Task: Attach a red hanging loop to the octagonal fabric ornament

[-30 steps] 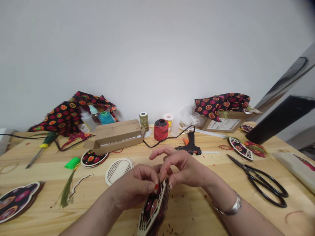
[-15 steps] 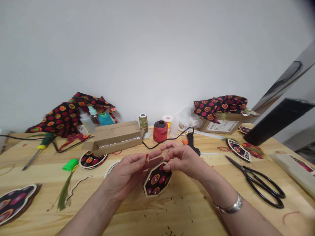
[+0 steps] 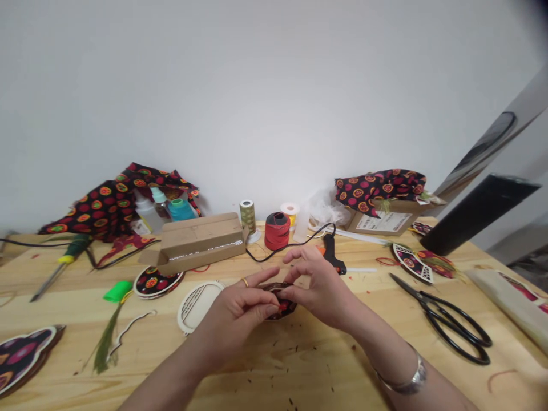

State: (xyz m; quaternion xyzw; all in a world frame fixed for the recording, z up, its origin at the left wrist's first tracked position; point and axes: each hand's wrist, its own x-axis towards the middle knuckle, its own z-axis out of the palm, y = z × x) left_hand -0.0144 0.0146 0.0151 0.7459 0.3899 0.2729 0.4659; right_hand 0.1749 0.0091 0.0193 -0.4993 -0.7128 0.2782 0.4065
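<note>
Well in from the table's (image 3: 325, 359) far edge, the pendant (image 3: 288, 312) hangs between the hands; the left hand (image 3: 242, 311) pinches red thread (image 3: 282, 307), the right hand (image 3: 317, 285) its rim; probably light, stiff, thin, best held by the edges.

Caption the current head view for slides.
Left hand pinches a red bit at a dark patterned piece in the right hand, scissors on the table.

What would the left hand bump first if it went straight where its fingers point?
The left hand would likely meet the dark patterned piece first, then probably the right hand; depth is unclear.
</note>
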